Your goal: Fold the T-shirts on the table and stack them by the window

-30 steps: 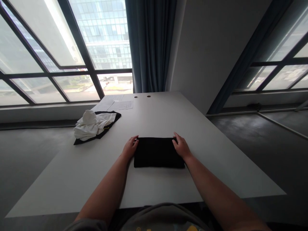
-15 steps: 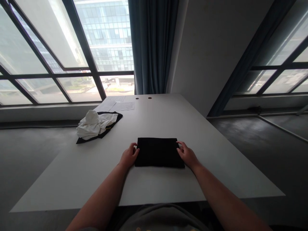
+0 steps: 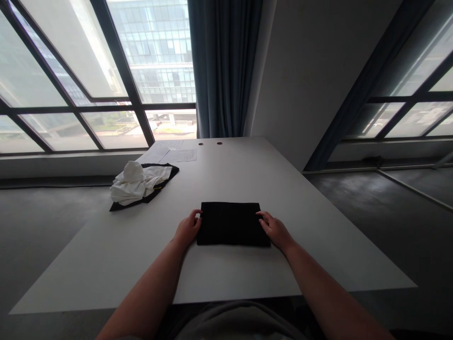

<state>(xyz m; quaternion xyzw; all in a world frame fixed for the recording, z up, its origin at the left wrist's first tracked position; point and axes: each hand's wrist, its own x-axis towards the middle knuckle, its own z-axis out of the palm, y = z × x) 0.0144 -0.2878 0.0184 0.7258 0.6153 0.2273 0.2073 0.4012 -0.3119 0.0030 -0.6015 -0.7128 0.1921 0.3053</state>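
Observation:
A black cloth (image 3: 230,223), folded into a flat rectangle, lies on the white table (image 3: 230,274) in front of me. My left hand (image 3: 187,230) rests at its left edge, fingers curled and thumb pinching the edge. At the right edge, my right hand (image 3: 275,230) has its fingertips bent onto the cloth and grips that side. Both forearms reach in from the near edge of the table.
A crumpled white garment (image 3: 136,184) lies on another black cloth (image 3: 166,177) at the table's far left. Sheets of paper (image 3: 177,153) sit behind it, with two cable holes (image 3: 210,143) near the far edge. Windows, a blue curtain (image 3: 221,71) and grey floor surround the table.
Both hands slid from the cloth's far corners toward me along its side edges. The cloth has stayed flat in about the same place.

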